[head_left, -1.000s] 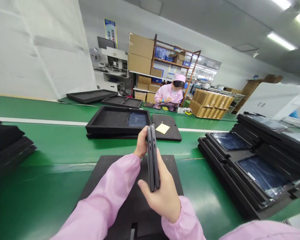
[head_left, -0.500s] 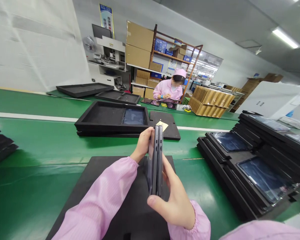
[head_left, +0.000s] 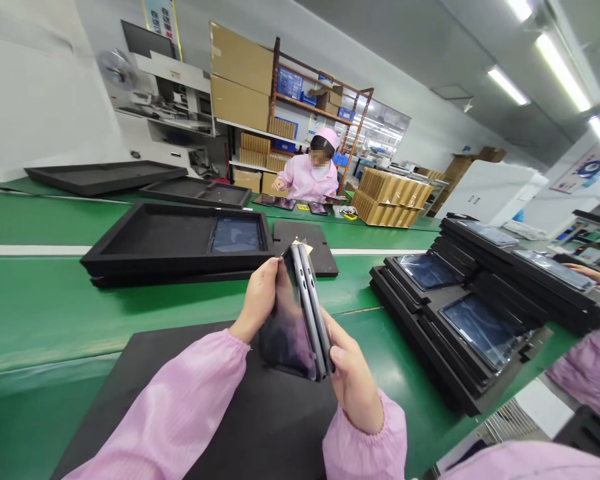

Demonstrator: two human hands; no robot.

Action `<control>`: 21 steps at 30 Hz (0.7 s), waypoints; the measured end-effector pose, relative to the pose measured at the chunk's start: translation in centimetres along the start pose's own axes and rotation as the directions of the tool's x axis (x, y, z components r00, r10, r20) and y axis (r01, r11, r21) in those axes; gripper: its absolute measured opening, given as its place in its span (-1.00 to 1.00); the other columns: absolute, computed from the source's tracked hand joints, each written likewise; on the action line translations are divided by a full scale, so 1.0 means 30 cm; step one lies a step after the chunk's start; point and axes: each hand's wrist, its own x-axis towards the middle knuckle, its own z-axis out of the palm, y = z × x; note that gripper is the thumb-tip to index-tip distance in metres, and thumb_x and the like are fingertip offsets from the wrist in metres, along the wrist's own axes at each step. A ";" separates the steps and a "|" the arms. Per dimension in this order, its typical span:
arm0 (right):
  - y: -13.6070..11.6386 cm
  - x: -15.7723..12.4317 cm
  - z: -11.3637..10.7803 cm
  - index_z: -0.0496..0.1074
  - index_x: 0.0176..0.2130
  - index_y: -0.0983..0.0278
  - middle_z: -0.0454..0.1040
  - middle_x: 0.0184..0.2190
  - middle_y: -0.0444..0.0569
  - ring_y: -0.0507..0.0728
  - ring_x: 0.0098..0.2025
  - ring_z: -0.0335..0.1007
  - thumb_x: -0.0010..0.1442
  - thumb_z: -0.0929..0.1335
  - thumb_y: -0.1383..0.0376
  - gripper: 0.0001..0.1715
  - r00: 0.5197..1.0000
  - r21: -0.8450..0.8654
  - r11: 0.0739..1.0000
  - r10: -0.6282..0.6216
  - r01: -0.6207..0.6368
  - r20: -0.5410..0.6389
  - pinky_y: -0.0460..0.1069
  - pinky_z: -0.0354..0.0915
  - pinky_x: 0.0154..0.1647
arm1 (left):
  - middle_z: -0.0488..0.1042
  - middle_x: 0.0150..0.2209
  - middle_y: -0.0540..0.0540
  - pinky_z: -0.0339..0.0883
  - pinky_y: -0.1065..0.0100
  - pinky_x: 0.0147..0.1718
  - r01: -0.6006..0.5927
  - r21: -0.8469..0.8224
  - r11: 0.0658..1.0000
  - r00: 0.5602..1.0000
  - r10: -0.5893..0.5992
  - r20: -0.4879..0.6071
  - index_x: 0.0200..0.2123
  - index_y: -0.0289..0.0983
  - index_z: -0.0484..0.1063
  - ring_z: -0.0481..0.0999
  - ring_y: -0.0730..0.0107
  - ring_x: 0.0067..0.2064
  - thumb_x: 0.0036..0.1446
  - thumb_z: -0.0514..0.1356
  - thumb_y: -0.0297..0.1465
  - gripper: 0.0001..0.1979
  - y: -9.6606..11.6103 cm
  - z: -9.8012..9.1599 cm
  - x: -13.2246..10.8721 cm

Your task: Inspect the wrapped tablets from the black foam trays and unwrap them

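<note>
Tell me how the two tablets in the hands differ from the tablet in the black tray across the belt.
The held tablets stand on edge, tilted, pressed together as a pair; the tray tablet lies flat and alone. The held tablets are gripped between the left hand and right hand above a black mat; the tray tablet rests in a foam tray recess. Both are dark, thin and rectangular.

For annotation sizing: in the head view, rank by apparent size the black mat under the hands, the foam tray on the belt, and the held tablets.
1. black mat, though nearness inflates it
2. foam tray
3. held tablets
</note>
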 end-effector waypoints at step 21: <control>-0.004 0.007 -0.004 0.50 0.15 0.05 0.52 0.14 -0.16 0.25 0.23 0.39 0.20 0.33 0.20 -0.47 1.000 0.186 0.982 -0.012 0.015 -0.018 0.14 0.20 0.35 | 0.41 -0.54 0.00 0.40 0.29 -0.28 0.026 -0.040 0.999 1.000 -0.026 0.007 -0.59 -0.18 0.26 0.42 0.28 -0.38 -0.05 0.12 0.16 -0.49 -0.020 0.006 -0.004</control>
